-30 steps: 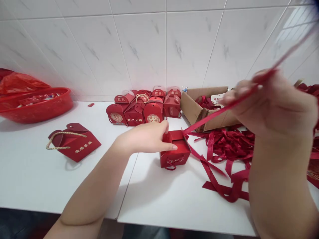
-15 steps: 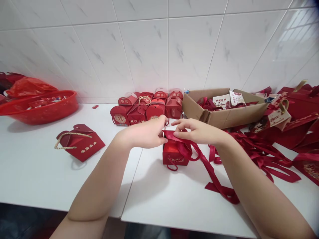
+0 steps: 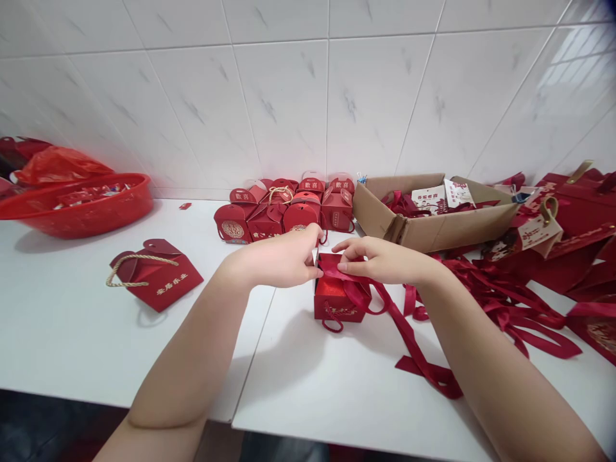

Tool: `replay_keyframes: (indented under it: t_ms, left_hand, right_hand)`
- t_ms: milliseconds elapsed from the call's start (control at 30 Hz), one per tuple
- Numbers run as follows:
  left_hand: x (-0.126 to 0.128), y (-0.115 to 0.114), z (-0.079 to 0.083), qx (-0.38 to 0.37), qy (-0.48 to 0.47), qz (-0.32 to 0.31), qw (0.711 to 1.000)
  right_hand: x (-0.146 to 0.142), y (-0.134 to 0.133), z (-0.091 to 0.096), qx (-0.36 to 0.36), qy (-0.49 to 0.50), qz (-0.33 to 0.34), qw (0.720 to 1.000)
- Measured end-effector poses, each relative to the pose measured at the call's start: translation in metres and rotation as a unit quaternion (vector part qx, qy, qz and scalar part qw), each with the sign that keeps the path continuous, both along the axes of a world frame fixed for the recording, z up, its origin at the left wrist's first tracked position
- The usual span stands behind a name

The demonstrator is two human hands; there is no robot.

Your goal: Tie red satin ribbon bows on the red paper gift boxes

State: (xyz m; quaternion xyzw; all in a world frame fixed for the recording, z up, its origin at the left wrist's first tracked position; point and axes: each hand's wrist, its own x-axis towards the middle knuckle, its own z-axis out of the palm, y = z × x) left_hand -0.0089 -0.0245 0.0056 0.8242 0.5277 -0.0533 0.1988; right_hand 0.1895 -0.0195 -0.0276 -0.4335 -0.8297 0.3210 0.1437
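Observation:
A small open red gift box (image 3: 339, 312) with a twisted cord handle on its front stands on the white table before me. My left hand (image 3: 289, 260) is at the box's left edge, thumb at the rim and fingers curled; its grip is partly hidden. From the right, my right hand (image 3: 378, 258) pinches a dark red satin ribbon (image 3: 407, 327) between thumb and fingers over the box opening. The ribbon crosses the box top towards my left thumb, loops at the right side and trails along the table.
Several red gift boxes (image 3: 267, 221) stand by the wall. Right of them is a cardboard box (image 3: 443, 228) with cards and ribbon, then piled ribbons (image 3: 510, 301) and red bags (image 3: 572, 212). At left are a rope-handled box (image 3: 161, 279) and a red basin (image 3: 96, 215).
My right hand has moved slightly down and right with the ribbon. The ribbon's left part now lies lower over the box opening, close to my left thumb. My left hand has hardly moved.

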Motion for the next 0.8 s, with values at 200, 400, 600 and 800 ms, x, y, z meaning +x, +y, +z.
replay_keyframes:
  t_ms: [200,400,600,800]
  left_hand:
    - [-0.001,-0.001,0.000,-0.014,-0.016,0.001,1.000]
    - [0.000,-0.001,-0.001,-0.010,-0.023,0.002,1.000]
    - [0.001,-0.001,-0.003,0.009,-0.014,0.010,1.000]
    - [-0.005,0.004,-0.001,-0.008,-0.035,0.024,0.999]
  right_hand:
    - [0.002,0.003,-0.005,-0.012,0.005,0.020,1.000]
    - [-0.001,0.004,-0.005,-0.030,0.038,0.037,0.998]
    - [-0.009,0.007,-0.015,-0.011,0.074,0.014,0.997]
    - [-0.008,0.009,-0.017,0.006,0.060,0.006,0.998]
